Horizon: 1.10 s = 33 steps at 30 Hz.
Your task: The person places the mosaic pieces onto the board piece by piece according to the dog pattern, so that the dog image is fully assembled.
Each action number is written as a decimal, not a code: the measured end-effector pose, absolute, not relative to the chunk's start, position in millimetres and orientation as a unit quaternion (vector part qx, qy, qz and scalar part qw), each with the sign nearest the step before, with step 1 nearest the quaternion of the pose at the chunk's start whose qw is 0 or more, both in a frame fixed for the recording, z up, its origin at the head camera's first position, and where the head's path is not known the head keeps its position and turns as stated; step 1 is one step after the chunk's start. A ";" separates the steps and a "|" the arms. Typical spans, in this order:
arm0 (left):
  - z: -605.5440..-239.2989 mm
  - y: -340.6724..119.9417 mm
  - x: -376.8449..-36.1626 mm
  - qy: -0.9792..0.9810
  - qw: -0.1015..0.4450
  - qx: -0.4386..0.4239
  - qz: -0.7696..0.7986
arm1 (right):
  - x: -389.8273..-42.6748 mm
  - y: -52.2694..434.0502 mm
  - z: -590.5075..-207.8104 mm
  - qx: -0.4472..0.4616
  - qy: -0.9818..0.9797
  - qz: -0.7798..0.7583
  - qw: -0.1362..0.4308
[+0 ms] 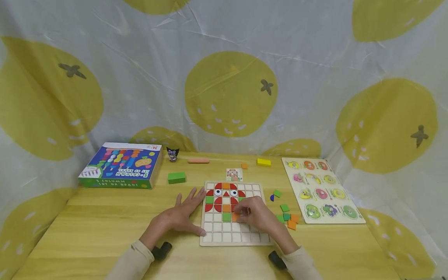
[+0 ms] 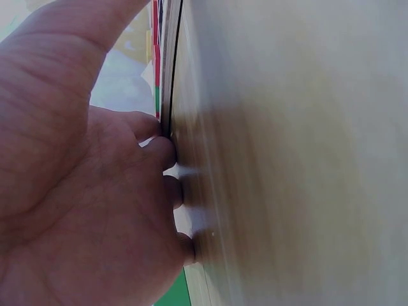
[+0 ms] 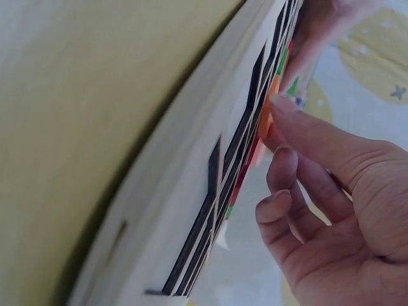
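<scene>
A wooden grid board [image 1: 217,237] lies on the table, its upper rows filled with red, white, green and orange tiles and two round eyes. My left hand [image 1: 180,216] is spread at the board's left side, fingertips and thumb at its edge; the left wrist view shows the fingers reaching that edge. Over the board's middle, my right hand [image 1: 257,214] pinches an orange square tile [image 3: 266,121] between thumb and index finger. That tile sits at a cell just right of a green tile [image 1: 226,217]. The other right fingers are curled beneath the thumb.
Several loose green and orange tiles [image 1: 292,224] lie right of the board, near a fruit puzzle board [image 1: 301,194]. Behind are a pattern card [image 1: 234,174], a yellow block [image 1: 264,162] and a pink stick [image 1: 198,161]. A green block [image 1: 176,178], small figure [image 1: 172,154] and box [image 1: 120,165] stand left.
</scene>
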<state>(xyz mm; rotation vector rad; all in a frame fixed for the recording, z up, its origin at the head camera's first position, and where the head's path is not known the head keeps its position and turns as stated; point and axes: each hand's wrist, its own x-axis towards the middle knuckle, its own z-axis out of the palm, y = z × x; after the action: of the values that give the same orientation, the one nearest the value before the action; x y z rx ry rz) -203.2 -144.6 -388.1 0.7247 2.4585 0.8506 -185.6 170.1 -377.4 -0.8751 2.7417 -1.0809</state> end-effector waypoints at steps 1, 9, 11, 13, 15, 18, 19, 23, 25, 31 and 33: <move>-387.6 -144.6 -203.6 0.889 0.218 0.261 0.306 | -186.3 169.4 -377.2 -0.283 0.892 -0.351 0.033; -384.2 -143.9 -205.3 0.886 0.222 0.264 0.309 | -188.9 171.3 -377.3 -0.283 0.889 -0.357 0.047; -384.3 -143.7 -205.6 0.886 0.223 0.264 0.309 | -189.1 174.1 -376.9 -0.288 0.885 -0.362 0.052; -385.0 -143.5 -206.4 0.887 0.223 0.264 0.307 | -189.5 177.9 -376.4 -0.286 0.882 -0.371 0.061; -385.1 -143.1 -206.8 0.886 0.222 0.265 0.309 | -190.2 183.1 -376.6 -0.284 0.878 -0.379 0.063; -385.9 -142.4 -207.6 0.884 0.223 0.267 0.311 | -192.1 193.2 -376.8 -0.277 0.874 -0.395 0.059; -386.1 -142.2 -207.7 0.884 0.223 0.267 0.311 | -193.0 197.3 -376.9 -0.275 0.872 -0.400 0.057; -386.5 -141.6 -207.0 0.885 0.225 0.265 0.309 | -194.9 220.0 -375.6 -0.260 0.874 -0.408 0.045; -386.6 -141.3 -206.5 0.884 0.225 0.266 0.311 | -195.0 235.5 -375.2 -0.257 0.874 -0.410 0.038; -386.3 -142.5 -204.7 0.885 0.225 0.262 0.311 | -189.8 287.8 -376.5 -0.238 0.880 -0.410 0.015; -385.5 -144.0 -204.1 0.886 0.224 0.261 0.312 | -186.5 304.8 -378.1 -0.223 0.885 -0.408 0.017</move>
<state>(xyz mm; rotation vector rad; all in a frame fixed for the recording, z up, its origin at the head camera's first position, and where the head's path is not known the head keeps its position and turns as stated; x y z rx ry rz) -204.1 -144.0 -385.5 0.7213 2.4446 0.8622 -186.5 304.8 -378.1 -0.6919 2.7515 -1.2690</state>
